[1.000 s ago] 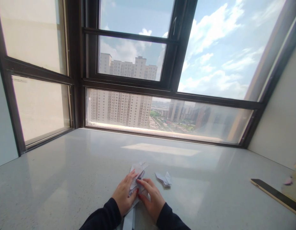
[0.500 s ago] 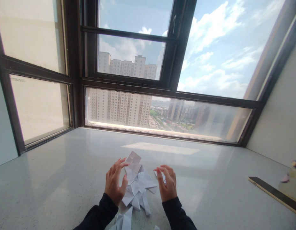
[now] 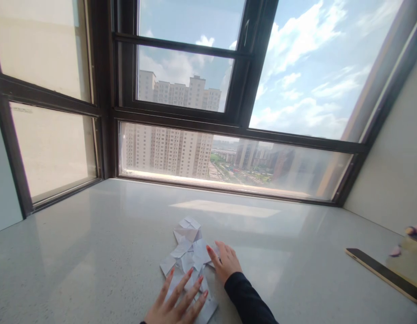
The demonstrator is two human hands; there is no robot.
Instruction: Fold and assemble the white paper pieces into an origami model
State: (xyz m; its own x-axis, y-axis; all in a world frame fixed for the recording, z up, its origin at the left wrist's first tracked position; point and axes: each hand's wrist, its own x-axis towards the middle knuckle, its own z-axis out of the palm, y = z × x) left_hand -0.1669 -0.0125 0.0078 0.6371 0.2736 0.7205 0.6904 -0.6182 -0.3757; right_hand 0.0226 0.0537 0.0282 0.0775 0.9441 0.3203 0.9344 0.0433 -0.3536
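Note:
A creased, partly unfolded sheet of white paper (image 3: pixel 187 246) lies on the pale stone window ledge (image 3: pixel 93 252). My left hand (image 3: pixel 176 305) rests flat on the paper's near end, fingers stretched out and spread. My right hand (image 3: pixel 224 263) lies at the paper's right edge, fingers extended and pressed down on it. The small folded paper piece seen earlier to the right is hidden under my right hand.
A dark phone with a gold edge (image 3: pixel 380 272) lies at the right. Beyond it sits a blurred object with pink bits (image 3: pixel 409 243). Dark-framed windows (image 3: pixel 235 126) close the ledge at the back and left; a wall rises at the right.
The folded paper has been opened out and laid flat. Both hands, raised off it half a second ago, have come down and now press on the paper.

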